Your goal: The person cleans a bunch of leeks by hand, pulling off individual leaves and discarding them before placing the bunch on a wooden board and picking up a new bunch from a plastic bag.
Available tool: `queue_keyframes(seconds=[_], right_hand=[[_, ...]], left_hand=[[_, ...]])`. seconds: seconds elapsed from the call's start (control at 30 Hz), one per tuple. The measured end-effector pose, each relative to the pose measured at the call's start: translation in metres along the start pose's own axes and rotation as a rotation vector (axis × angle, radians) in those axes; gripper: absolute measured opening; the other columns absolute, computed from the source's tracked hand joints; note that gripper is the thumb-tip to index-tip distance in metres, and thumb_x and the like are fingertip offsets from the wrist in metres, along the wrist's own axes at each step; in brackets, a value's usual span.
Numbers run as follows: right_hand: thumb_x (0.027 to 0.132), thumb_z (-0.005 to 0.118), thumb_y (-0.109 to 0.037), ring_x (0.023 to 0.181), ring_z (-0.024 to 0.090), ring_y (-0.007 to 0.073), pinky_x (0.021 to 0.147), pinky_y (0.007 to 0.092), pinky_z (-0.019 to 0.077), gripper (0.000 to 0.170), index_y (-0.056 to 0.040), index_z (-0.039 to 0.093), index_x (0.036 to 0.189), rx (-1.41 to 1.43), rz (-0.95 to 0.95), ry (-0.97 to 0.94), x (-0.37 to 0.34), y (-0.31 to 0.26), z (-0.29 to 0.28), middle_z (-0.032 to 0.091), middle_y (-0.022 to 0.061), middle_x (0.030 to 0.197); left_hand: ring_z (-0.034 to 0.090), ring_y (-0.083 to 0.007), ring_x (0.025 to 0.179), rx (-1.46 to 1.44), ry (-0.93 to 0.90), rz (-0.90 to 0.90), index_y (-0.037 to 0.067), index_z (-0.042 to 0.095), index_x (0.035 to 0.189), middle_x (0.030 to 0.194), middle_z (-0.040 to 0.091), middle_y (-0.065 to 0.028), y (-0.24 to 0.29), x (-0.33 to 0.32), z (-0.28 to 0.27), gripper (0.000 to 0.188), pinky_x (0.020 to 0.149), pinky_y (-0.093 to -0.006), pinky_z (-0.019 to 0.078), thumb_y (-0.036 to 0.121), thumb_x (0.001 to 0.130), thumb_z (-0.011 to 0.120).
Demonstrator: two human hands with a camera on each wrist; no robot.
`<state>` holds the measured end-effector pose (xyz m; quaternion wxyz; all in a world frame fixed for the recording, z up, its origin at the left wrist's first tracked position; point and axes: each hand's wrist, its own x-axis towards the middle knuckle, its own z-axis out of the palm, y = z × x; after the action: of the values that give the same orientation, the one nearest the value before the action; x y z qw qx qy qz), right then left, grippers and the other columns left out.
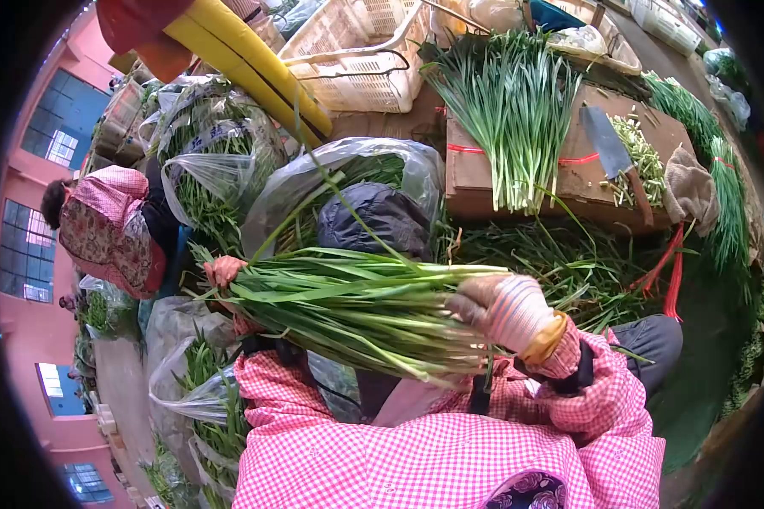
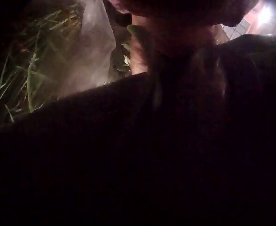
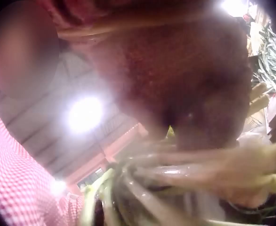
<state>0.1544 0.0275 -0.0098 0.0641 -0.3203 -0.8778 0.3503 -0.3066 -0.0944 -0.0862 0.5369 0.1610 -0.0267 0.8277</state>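
Note:
A big bunch of long flat-leaved greens (image 1: 356, 293), much like garlic chives, lies across the person's lap area, pale stalk ends to the right. The left hand (image 1: 223, 273) grips its leafy end, with knuckles showing past the leaves. At the stalk end is the right hand (image 1: 502, 310), in a pale striped glove, its fingers bent onto the stalks and slightly blurred. In the right wrist view the pale stalks (image 3: 161, 174) spread just under this hand. The left wrist view is mostly dark. One long leaf stands up from the bunch toward the yellow post.
A cardboard-topped block (image 1: 586, 191) carries another bunch of greens (image 1: 518, 119), a cleaver (image 1: 607, 140), cut stalk pieces (image 1: 641, 153) and a cloth (image 1: 689, 191). Red ties (image 1: 666, 271) hang off it. Plastic bags of greens (image 1: 216, 153) and a crate (image 1: 356, 59) stand around. Another person (image 1: 110, 225) sits at left.

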Motion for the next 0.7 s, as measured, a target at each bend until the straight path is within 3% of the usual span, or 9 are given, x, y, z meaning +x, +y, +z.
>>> queue_keyframes(seconds=[0.17, 0.3, 0.33, 0.43, 0.5, 0.6, 0.7], right_hand=[[0.077, 0.058, -0.035, 0.085, 0.056, 0.0317, 0.075, 0.0404, 0.0435, 0.03, -0.0095, 0.064, 0.092, -0.155, -0.066, 0.082, 0.025, -0.002, -0.002, 0.061, 0.0121, 0.086], [0.068, 0.066, -0.042, 0.08, 0.059, 0.0303, 0.072, 0.04, 0.045, 0.036, -0.0107, 0.066, 0.086, -0.197, 0.159, 0.208, 0.035, -0.014, -0.006, 0.063, 0.0124, 0.081], [0.064, 0.069, -0.042, 0.081, 0.059, 0.0298, 0.074, 0.0399, 0.0445, 0.038, -0.0116, 0.066, 0.086, -0.252, 0.205, 0.147, 0.036, -0.013, -0.006, 0.062, 0.0118, 0.082], [0.064, 0.069, -0.041, 0.083, 0.058, 0.0293, 0.076, 0.0404, 0.0435, 0.036, -0.0114, 0.065, 0.084, -0.324, 0.101, 0.416, 0.033, -0.001, 0.015, 0.062, 0.0111, 0.084], [0.067, 0.067, -0.037, 0.086, 0.057, 0.0306, 0.076, 0.0423, 0.0426, 0.032, -0.0096, 0.064, 0.083, -0.087, -0.019, 0.371, 0.037, -0.002, 0.017, 0.061, 0.012, 0.086], [0.068, 0.068, -0.034, 0.082, 0.055, 0.0321, 0.074, 0.0418, 0.0417, 0.031, -0.008, 0.063, 0.086, 0.064, 0.013, 0.162, 0.035, -0.006, 0.013, 0.061, 0.012, 0.083], [0.072, 0.065, -0.035, 0.084, 0.056, 0.0319, 0.075, 0.0401, 0.043, 0.031, -0.0091, 0.064, 0.089, -0.07, 0.097, 0.216, 0.029, 0.001, 0.015, 0.061, 0.0142, 0.083]], left_hand=[[0.036, -0.0062, 0.043, -0.011, 0.035, 0.014, 0.016, 0.034, 0.053, 0.043, 0.036, 0.0066, 0.003, 0.0, 0.005, 0.043, 0.059, -0.0232, 0.0369, 0.027, 0.094, 0.04], [0.036, -0.0062, 0.044, -0.019, 0.06, 0.015, 0.016, 0.034, 0.053, 0.043, 0.036, 0.0065, 0.003, -0.002, 0.006, 0.043, 0.06, -0.0231, 0.0369, 0.027, 0.094, 0.04], [0.036, -0.0062, 0.044, -0.02, 0.06, 0.019, 0.016, 0.034, 0.053, 0.043, 0.036, 0.0065, 0.004, -0.003, 0.006, 0.043, 0.06, -0.0231, 0.0369, 0.027, 0.094, 0.04], [0.036, -0.0062, 0.044, -0.02, 0.078, 0.016, 0.016, 0.035, 0.053, 0.043, 0.036, 0.0065, 0.002, -0.003, 0.005, 0.043, 0.06, -0.0231, 0.0369, 0.027, 0.094, 0.04], [0.036, -0.0063, 0.044, -0.022, 0.081, 0.018, 0.016, 0.035, 0.053, 0.043, 0.036, 0.0065, 0.001, -0.004, 0.006, 0.042, 0.06, -0.0231, 0.0369, 0.027, 0.094, 0.04], [0.036, -0.0063, 0.044, -0.015, 0.092, 0.016, 0.015, 0.035, 0.054, 0.044, 0.036, 0.0065, 0.0, -0.004, 0.007, 0.042, 0.06, -0.0231, 0.037, 0.027, 0.094, 0.04], [0.036, -0.0063, 0.045, -0.011, 0.1, 0.017, 0.015, 0.035, 0.054, 0.044, 0.036, 0.0064, 0.001, -0.004, 0.01, 0.042, 0.06, -0.0231, 0.037, 0.027, 0.094, 0.04]])
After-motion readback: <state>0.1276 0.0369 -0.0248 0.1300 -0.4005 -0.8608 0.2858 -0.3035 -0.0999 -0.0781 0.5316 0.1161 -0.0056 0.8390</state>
